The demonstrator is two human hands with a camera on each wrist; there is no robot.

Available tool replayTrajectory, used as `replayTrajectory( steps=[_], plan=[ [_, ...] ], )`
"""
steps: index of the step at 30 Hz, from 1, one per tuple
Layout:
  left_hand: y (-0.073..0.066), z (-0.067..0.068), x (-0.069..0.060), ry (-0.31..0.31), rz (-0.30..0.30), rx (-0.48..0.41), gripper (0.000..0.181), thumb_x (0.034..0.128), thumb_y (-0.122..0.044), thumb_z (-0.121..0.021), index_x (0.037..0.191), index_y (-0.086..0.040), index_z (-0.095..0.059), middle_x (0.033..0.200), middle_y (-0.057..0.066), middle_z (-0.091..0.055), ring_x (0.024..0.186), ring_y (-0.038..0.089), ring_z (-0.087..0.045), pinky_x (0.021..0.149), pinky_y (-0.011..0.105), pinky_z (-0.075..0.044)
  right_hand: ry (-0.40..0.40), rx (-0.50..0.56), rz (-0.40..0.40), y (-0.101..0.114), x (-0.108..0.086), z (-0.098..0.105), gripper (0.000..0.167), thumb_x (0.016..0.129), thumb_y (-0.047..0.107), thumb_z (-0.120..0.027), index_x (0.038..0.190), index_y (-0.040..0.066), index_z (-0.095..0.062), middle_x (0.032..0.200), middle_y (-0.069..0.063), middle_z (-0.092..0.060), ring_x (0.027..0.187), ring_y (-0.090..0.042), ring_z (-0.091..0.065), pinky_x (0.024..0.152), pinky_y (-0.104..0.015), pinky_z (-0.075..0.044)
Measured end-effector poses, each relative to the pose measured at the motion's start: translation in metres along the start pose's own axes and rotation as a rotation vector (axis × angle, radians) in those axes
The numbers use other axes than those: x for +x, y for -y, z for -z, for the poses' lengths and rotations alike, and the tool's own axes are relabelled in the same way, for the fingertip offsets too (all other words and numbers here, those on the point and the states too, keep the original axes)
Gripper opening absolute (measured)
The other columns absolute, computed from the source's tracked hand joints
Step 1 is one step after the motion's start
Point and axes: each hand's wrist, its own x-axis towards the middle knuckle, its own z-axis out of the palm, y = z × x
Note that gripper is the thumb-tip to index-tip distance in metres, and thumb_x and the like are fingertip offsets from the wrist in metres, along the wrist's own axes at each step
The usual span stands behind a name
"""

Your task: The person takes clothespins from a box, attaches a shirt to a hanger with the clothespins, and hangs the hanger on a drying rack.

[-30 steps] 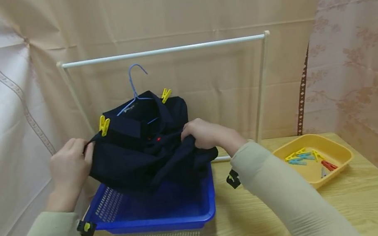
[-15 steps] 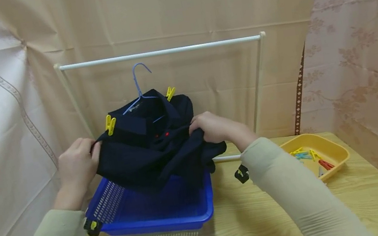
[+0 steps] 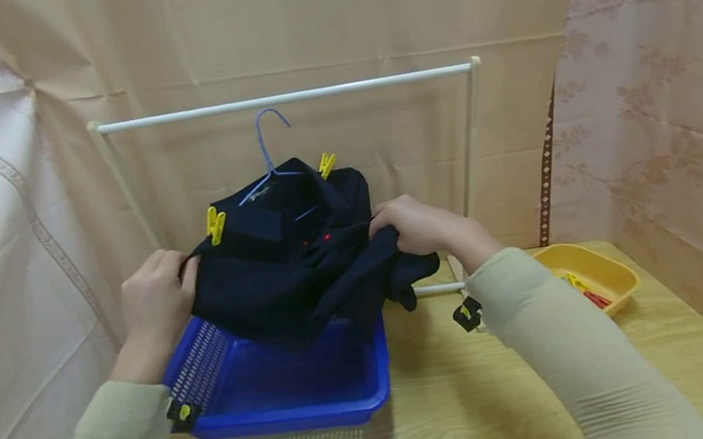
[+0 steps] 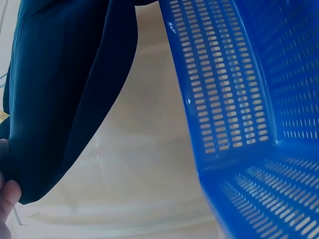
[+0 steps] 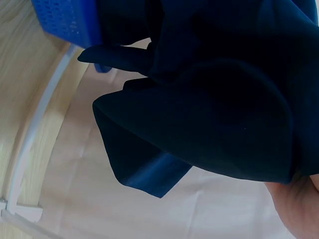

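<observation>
A dark navy shirt (image 3: 265, 290) with a collar and red buttons is held up over the blue basket (image 3: 288, 423). My left hand (image 3: 157, 301) pinches its left shoulder edge, and my right hand (image 3: 419, 227) grips the fabric on the right side. Inside the collar sits a blue hanger (image 3: 265, 148), its hook free in the air in front of the rack. One yellow clothespin (image 3: 215, 225) is clipped at the left shoulder, another yellow clothespin (image 3: 327, 165) at the right. The right wrist view shows a loose fold of the shirt (image 5: 199, 129) hanging down.
Behind the shirt stands a white rack (image 3: 294, 96) with a horizontal top bar. A yellow tray (image 3: 603, 269) with several clothespins lies on the wooden table (image 3: 455, 405) at the right, partly hidden by my right sleeve. Curtains (image 3: 302, 16) hang behind and on both sides.
Both hands and the shirt with its hanger have shifted to the right in the head view, and slightly up. The rack, basket and tray appear slightly farther left. Both hands keep their hold.
</observation>
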Motion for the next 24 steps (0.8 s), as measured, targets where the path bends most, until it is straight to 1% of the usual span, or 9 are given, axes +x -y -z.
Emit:
replayTrajectory(
  steps=[8, 14, 17, 24],
  plan=[
    [-0.007, -0.010, 0.003, 0.023, 0.008, -0.003, 0.016, 0.0923, -0.008, -0.073, 0.085, 0.005, -0.068, 0.082, 0.021, -0.068, 0.070, 0.039, -0.067, 0.059, 0.054, -0.054, -0.027, -0.010, -0.007, -0.010, -0.014, 0.000, 0.047, 0.074, -0.019, -0.053, 0.106, 0.007, -0.076, 0.119, -0.013, -0.069, 0.110, -0.032, -0.065, 0.096, -0.044, -0.052],
    [-0.014, -0.017, 0.005, 0.011, -0.010, -0.022, 0.016, 0.0922, -0.008, -0.072, 0.085, 0.005, -0.067, 0.082, 0.020, -0.067, 0.070, 0.039, -0.066, 0.057, 0.054, -0.054, -0.061, 0.004, -0.002, -0.016, -0.027, 0.002, 0.045, 0.073, -0.018, -0.054, 0.104, 0.006, -0.076, 0.114, -0.013, -0.070, 0.108, -0.033, -0.066, 0.096, -0.046, -0.052],
    [-0.018, -0.020, 0.006, 0.011, -0.015, -0.030, 0.016, 0.0921, -0.007, -0.072, 0.084, 0.005, -0.066, 0.081, 0.021, -0.066, 0.070, 0.040, -0.066, 0.057, 0.055, -0.053, -0.075, 0.004, -0.002, -0.020, -0.032, 0.003, 0.044, 0.074, -0.018, -0.054, 0.103, 0.006, -0.076, 0.116, -0.015, -0.070, 0.110, -0.035, -0.065, 0.097, -0.047, -0.051],
    [-0.031, -0.026, 0.012, 0.053, 0.007, -0.041, 0.016, 0.0939, -0.007, -0.071, 0.085, 0.005, -0.067, 0.081, 0.019, -0.066, 0.069, 0.037, -0.066, 0.060, 0.051, -0.056, -0.087, 0.005, -0.020, -0.027, -0.047, 0.007, 0.044, 0.073, -0.019, -0.054, 0.101, 0.006, -0.076, 0.115, -0.016, -0.070, 0.107, -0.036, -0.066, 0.096, -0.050, -0.051]
  ],
)
